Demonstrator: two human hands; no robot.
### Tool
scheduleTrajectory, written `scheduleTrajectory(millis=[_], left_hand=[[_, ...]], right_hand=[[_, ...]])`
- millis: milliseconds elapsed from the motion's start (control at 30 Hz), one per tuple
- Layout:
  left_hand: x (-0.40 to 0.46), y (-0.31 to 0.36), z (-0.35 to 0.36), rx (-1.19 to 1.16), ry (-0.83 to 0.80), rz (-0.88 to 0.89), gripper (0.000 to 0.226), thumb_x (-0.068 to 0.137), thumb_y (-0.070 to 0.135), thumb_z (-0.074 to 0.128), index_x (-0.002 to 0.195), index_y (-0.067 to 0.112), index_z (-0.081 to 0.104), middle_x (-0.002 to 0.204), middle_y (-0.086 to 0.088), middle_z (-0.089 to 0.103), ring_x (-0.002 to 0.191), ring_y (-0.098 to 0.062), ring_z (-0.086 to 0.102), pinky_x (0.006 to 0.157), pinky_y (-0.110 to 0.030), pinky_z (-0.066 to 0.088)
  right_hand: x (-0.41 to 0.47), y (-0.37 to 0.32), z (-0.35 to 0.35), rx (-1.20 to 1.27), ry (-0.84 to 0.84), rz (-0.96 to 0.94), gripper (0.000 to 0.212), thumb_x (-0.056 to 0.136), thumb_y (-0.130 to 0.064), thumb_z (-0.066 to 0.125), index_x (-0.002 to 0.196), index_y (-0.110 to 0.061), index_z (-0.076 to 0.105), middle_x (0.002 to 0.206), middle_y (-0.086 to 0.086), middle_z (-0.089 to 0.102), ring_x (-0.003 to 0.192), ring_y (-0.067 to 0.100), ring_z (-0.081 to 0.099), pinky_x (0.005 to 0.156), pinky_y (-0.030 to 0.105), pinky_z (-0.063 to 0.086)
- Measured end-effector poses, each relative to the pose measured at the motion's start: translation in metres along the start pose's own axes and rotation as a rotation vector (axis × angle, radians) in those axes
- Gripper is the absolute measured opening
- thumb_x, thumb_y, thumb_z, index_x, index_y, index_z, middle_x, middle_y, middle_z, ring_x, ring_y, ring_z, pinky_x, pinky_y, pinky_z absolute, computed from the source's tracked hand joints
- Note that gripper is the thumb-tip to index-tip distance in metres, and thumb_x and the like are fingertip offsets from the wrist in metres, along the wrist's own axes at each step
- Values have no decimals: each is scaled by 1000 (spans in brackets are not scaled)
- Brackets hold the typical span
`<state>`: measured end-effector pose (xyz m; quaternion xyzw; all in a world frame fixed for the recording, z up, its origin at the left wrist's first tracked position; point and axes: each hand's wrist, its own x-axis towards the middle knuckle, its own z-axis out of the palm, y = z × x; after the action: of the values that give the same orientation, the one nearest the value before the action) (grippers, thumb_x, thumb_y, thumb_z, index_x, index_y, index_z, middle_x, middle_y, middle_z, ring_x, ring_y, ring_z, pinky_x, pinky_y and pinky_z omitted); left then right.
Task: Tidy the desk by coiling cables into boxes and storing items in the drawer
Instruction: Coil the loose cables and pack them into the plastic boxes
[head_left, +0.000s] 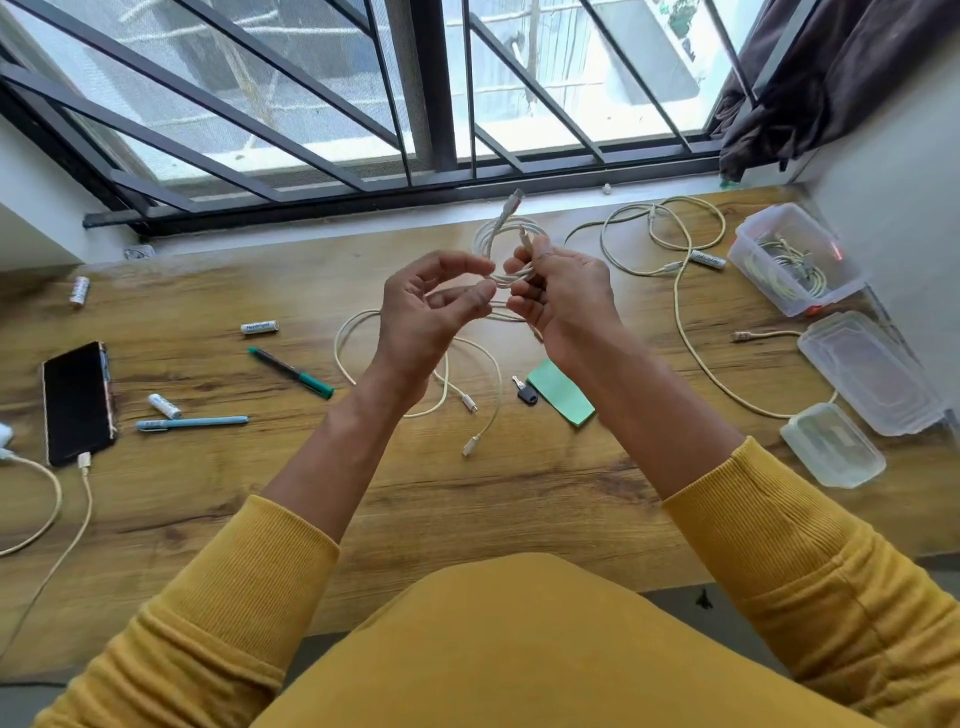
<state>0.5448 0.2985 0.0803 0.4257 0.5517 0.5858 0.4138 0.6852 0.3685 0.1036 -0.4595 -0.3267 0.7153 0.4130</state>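
Above the middle of the wooden desk (519, 493), both hands hold a white cable coil (493, 234). My right hand (558, 296) grips the coil's lower side, one plug end sticking up past its fingers. My left hand (431, 306) pinches the same coil between thumb and forefinger. A loose cream cable (488, 374) lies under my hands. Another long cable (680, 291) sprawls at the right. An open clear box (748, 244) at the far right holds a coiled cable (784, 270).
Two clear lids or boxes (872, 374) (831, 447) lie at the right edge. Batteries (260, 327) (79, 290) (164, 406) (707, 259), a green pen (291, 372), a blue pen (192, 423), a key (524, 392), a green note pad (561, 392) and a plugged-in phone (78, 402) are scattered about.
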Motion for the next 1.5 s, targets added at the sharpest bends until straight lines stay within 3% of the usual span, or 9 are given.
scheduleTrajectory(millis=[200,400,600,733,867,1000,1100,1267,1500], left_hand=[[2,2,7,116,148,16,48,85,26,90,126,18,67,117,-12,76,98,-28,79,84,-51,66],[9,7,15,470,370,166,35,83,40,91,112,27,77,109,6,76,79,-2,77,68,-36,67],[16,5,12,531,424,191,21,89,35,86,104,24,77,106,7,76,72,-5,76,63,-40,65],[17,-2,13,363,447,75,12,97,21,78,103,13,72,97,-1,76,69,-16,77,65,-42,67],[18,1,12,-95,478,-182,10,104,5,65,109,-4,64,102,-23,76,77,-32,79,68,-42,67],[19,9,10,-345,464,-295,4,110,3,52,111,0,54,108,-26,75,79,-31,79,70,-39,67],[19,11,7,-510,419,-352,4,111,1,48,112,1,52,99,-21,74,75,-27,77,67,-36,66],[18,11,0,-638,284,-434,10,110,4,51,103,4,59,81,-14,75,71,-22,76,68,-33,65],[12,9,-7,-623,191,-564,8,104,5,63,107,5,70,89,-11,75,76,-18,76,69,-32,65]], right_hand=[[-1,4,0,-83,-12,-74,28,112,-20,51,98,-1,68,78,7,65,56,12,57,51,25,53],[-1,9,6,-207,-9,-186,30,111,-17,53,100,5,70,78,14,68,55,14,58,48,26,54],[0,13,2,-298,-26,-255,30,110,-19,55,95,0,72,81,14,70,57,14,60,51,30,55],[-1,11,2,-244,-59,-211,29,111,-18,54,92,-3,71,84,14,71,58,14,59,51,29,54],[-4,12,3,-207,-130,-172,28,111,-16,52,93,-5,69,87,11,72,57,12,52,50,26,46],[-7,12,4,-119,-219,-121,28,113,-18,47,95,-5,64,86,9,70,54,11,46,47,26,41],[-8,8,3,-47,-257,-75,27,114,-19,46,97,-4,62,83,7,67,53,11,45,46,27,42],[-10,6,1,0,-253,-27,29,113,-21,46,96,-5,63,79,6,60,54,12,43,47,29,45],[-10,9,-4,-17,-266,6,29,113,-21,47,97,-3,62,76,6,58,53,11,44,49,29,50]])
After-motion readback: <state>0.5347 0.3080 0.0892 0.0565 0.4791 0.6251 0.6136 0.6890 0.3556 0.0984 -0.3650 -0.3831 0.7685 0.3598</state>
